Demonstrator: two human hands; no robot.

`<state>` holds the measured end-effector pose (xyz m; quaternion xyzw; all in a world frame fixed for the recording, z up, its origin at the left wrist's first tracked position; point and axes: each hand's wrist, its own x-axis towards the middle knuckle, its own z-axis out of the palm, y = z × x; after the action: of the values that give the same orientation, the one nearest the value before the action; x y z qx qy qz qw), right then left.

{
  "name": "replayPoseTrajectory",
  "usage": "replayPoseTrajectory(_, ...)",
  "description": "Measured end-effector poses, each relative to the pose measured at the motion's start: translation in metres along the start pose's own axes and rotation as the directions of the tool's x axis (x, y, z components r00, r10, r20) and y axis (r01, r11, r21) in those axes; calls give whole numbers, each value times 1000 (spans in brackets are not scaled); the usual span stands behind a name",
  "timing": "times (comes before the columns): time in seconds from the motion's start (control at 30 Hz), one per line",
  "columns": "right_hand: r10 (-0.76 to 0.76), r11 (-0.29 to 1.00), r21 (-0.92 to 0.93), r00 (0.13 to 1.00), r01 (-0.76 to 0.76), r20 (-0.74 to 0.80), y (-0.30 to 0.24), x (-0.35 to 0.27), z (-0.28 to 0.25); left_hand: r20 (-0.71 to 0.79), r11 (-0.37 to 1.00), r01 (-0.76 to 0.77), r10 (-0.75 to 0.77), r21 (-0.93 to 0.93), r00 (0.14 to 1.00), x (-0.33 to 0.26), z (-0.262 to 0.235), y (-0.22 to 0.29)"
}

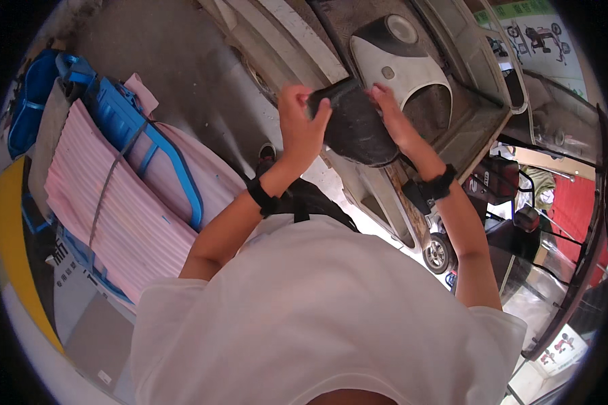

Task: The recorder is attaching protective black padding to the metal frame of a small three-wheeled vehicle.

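Note:
A black, rounded piece with a straight upper edge and a scuffed, dull face [359, 128] hangs in front of me between both hands; what kind of part it is I cannot tell. My left hand [301, 127] pinches its upper left corner, thumb on the near face. At the upper right edge, my right hand [392, 113] grips it with bent fingers. Just beyond lies a white and black vehicle fairing [412, 75] with a round lamp [402, 29] and an arched cutout. It rests in a worn cargo bed [476, 111].
To the left, pink corrugated sheets [108, 196] lie strapped with blue frames [172, 169]. A grey box [94, 324] stands at lower left. A small wheel [439, 253] is below the bed, with clear panels [537, 290] and a red cloth [577, 209] at right.

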<state>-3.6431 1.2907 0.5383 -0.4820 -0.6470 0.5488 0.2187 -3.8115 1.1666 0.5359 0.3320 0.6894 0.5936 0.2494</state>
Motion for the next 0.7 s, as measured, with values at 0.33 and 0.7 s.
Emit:
replayPoseTrajectory(0.33,567,532,262,569,-805,595,-21,15,17,592,152,762,-542,-630,597,-28,80,-12)
replayPoseTrajectory(0.7,263,396,287,407,-872,875,15,48,13,262,285,508,-600,-813,756,-19,117,-52)
